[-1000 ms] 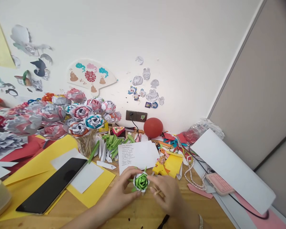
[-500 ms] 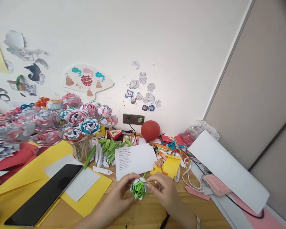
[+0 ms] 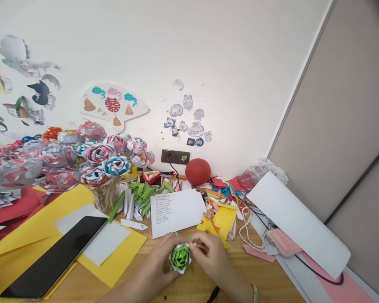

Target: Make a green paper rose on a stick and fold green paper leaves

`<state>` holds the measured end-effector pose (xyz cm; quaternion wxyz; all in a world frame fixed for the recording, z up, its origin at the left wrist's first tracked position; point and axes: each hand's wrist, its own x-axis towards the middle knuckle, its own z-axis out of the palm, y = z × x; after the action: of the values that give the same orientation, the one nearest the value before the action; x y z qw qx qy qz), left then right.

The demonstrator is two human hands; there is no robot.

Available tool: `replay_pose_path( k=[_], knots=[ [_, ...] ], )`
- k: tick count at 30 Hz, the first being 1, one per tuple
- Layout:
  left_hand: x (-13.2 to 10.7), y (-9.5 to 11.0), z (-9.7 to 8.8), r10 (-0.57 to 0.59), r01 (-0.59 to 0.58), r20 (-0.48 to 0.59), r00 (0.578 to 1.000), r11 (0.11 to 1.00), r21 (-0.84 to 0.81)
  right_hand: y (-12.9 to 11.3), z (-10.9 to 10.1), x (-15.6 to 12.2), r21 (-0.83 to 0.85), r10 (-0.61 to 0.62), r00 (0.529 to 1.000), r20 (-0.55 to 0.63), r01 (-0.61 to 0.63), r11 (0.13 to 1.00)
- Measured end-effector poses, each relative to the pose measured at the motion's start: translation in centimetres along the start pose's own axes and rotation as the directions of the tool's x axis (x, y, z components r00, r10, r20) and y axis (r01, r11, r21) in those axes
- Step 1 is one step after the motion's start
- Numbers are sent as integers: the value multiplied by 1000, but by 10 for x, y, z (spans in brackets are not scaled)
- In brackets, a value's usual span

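Observation:
A folded paper flower (image 3: 180, 257), green at the centre with white outer petals, is held just above the front of the wooden table. My left hand (image 3: 161, 256) curls round its left side, thumb below and fingers behind. My right hand (image 3: 207, 251) pinches at the flower's right edge, with a thin, light-coloured stick-like piece between the fingers. Green pointed paper tips poke out behind the flower. Beyond my hands lies a white sheet with handwriting (image 3: 177, 212).
Many paper flowers (image 3: 99, 153) stand at the left. A black tablet (image 3: 55, 256) rests on yellow paper (image 3: 126, 256). Folded green strips (image 3: 143, 193), a red balloon (image 3: 198, 171), yellow scraps (image 3: 222, 221), a pearl string (image 3: 248, 240), a pink keypad-like device (image 3: 284, 243) and a white board (image 3: 298, 223) surround the work area.
The flower has turned a little so its green centre faces me more, and it sits slightly lower left. My right hand has shifted in against its edge. The whole view has moved slightly.

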<state>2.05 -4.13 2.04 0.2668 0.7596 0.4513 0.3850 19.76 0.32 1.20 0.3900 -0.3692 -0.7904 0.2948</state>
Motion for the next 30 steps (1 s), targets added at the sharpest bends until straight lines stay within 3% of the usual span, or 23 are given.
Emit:
replay_pose_path(
  k=[6,9,15,18,26,30],
  knots=[
    [0,3,2,67,-68,10,998,997,33,3,0,3,-23,-6,1000,-1,6,1000],
    [-1,3,3,20,-20,-13,1000,1000,14,1,-6,1,-75,-24,999,-43,21,997],
    [2,2,3,-81,80,-58,995,997,-16,-5,-10,-5,-261,-206,977,-58,184,948],
    [3,3,1,-104,98,-91,990,993,-66,1,-7,-3,-326,-217,974,-71,183,927],
    [4,4,-5,-162,143,-183,970,983,-117,6,-9,3,-178,-185,981,-51,173,969],
    [2,0,-1,-222,207,-127,967,971,-123,5,-5,3,-110,-104,992,-70,96,989]
  ],
)
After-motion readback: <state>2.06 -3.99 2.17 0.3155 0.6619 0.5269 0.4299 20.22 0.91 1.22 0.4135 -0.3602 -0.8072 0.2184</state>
